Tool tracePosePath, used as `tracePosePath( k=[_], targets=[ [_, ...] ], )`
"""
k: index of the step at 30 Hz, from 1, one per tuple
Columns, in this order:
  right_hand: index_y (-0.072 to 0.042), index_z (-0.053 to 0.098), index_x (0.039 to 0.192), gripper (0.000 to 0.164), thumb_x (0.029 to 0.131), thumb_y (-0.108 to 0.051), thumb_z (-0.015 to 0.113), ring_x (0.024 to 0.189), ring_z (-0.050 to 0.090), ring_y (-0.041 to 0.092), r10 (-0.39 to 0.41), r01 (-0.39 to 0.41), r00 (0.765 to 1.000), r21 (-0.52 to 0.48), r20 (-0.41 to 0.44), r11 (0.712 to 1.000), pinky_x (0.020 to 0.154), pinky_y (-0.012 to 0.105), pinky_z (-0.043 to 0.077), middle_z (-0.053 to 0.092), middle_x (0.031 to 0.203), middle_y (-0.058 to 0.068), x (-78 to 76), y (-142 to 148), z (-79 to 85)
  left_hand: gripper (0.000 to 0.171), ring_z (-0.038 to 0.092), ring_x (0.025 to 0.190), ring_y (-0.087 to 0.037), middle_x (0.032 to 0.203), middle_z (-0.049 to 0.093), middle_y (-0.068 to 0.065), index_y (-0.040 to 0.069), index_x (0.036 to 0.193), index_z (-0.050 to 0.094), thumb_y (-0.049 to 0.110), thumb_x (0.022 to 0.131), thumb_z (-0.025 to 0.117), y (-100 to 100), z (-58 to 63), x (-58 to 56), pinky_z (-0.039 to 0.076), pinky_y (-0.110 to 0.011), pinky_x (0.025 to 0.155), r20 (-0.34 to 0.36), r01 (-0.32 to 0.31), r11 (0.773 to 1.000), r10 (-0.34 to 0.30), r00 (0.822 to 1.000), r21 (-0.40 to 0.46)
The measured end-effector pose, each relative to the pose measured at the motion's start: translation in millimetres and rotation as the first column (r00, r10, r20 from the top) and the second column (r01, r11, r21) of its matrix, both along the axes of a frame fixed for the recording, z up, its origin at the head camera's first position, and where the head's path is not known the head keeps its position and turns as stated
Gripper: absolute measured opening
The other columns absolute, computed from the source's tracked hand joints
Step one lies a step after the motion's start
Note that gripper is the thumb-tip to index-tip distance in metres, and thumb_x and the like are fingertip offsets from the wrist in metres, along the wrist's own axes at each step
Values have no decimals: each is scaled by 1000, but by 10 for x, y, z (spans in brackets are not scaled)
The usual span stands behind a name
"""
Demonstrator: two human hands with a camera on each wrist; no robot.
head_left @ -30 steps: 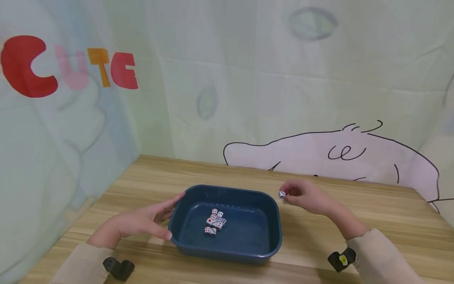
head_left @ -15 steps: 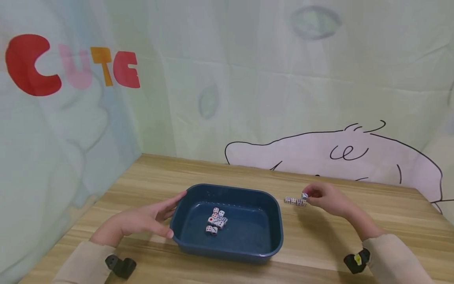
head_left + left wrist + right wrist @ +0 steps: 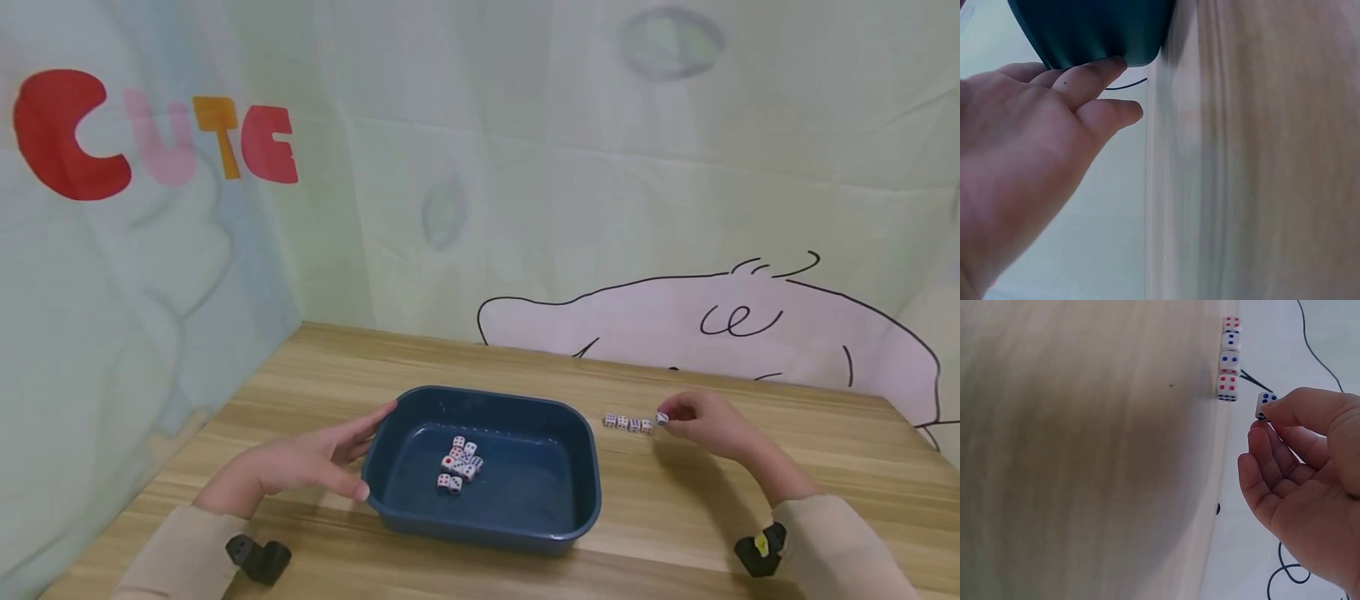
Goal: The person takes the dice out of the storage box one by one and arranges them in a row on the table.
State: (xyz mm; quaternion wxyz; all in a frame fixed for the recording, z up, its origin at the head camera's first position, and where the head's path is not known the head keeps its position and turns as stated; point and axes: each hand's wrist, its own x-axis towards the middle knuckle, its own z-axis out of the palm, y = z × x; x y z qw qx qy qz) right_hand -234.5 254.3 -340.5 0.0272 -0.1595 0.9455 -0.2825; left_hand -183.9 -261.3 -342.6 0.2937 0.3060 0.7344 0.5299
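Between right thumb and fingertips I pinch a white die (image 3: pixel 662 418), its blue pips showing in the right wrist view. My right hand (image 3: pixel 708 425) holds it just off the right end of a short row of white dice (image 3: pixel 628 423) on the table. A dark blue rectangular tub (image 3: pixel 480 533) stands left of that row. Inside it, left of its middle, lies a cluster of dice (image 3: pixel 460 468) with red and blue pips. My left hand (image 3: pixel 300 468), thumb and fingers spread and mostly straight, touches the tub's left end; the left wrist view shows fingertips against its outer wall.
The wood-grain table (image 3: pixel 337 358) runs back to a pale printed curtain (image 3: pixel 540 183), with coloured letters on the left and a line-drawn animal on the right. Each sleeve end carries a small black device (image 3: pixel 258 558).
My right hand has moved right with the die, from beside the tub's far right corner, past the row, to its right end. The left hand stays at the tub; the view shifts slightly.
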Motion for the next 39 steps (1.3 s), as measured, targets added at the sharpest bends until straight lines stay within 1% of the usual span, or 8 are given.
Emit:
tracePosePath(
  k=[4,11,20,26,39],
  targets=[
    [5,68,99,16,86,-3,63,80,53,17,-6,6,1000,-3,3,1000,68,32,46,64,90,7,-16,9,-38,104,6,140,-56,157,-2,-30,4,153,-8,12,86,70,-5,1,2,30,-16,101,1,0,1000,0,1000,4],
    [5,67,99,17,85,-4,64,80,53,17,-30,30,999,7,33,1000,71,34,45,65,90,7,-23,-4,-69,104,7,140,-55,158,-2,-29,6,154,-7,13,86,71,-6,-2,-5,30,-20,102,3,-7,1000,7,1000,-8],
    [5,67,96,15,85,-4,65,77,52,16,-23,22,999,9,34,1000,67,33,44,64,88,7,-33,4,-86,104,4,141,-54,158,-3,-28,5,154,-8,13,86,71,1,10,7,30,-19,102,32,-4,1000,4,999,7],
    [3,68,95,12,85,-3,65,77,52,16,-31,30,998,19,55,999,67,33,44,63,87,5,-40,-17,-115,104,3,141,-54,158,-4,-28,6,154,-8,12,86,70,-3,-1,1,30,-18,102,31,-3,1000,3,1000,8],
    [3,68,95,11,85,-2,64,77,52,17,-42,40,998,41,55,998,67,33,44,63,86,6,-51,-41,-128,104,3,141,-53,158,-3,-28,7,154,-8,12,86,70,-5,-2,1,30,-21,102,38,0,1000,0,999,13]
  ],
)
